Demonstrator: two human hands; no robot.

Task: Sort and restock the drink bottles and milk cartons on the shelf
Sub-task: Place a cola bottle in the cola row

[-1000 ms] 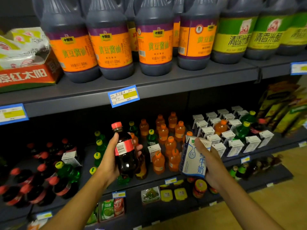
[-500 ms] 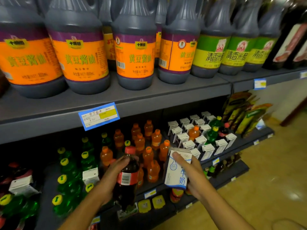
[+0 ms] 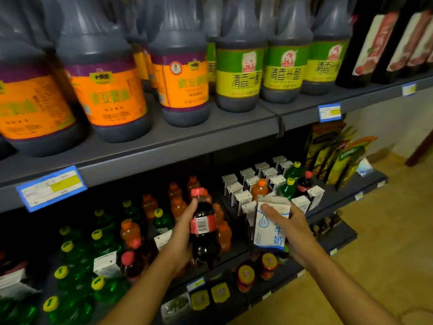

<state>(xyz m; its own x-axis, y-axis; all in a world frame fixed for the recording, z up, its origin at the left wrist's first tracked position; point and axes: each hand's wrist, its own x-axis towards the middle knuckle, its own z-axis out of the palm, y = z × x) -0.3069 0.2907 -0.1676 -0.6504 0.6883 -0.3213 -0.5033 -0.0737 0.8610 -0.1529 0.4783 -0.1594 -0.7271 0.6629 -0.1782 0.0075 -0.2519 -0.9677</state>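
— Sorting was mid-carry, I'd judge. The left hand (image 3: pixel 181 233) gripped one cola bottle (image 3: pixel 203 233) round its body, upright, in front of the drink shelf (image 3: pixel 236 254).

— And the other?

— The right hand (image 3: pixel 289 227) clasped one milk carton (image 3: pixel 269 225), thumb over its top, just before the carton rows (image 3: pixel 253 184).

— Next move?

— Probably the carton set among its own kind. Four strays stood there: one orange bottle (image 3: pixel 260 189), two green bottles (image 3: pixel 287 188), one red-capped bottle (image 3: pixel 305 181). The cola belonged further left.
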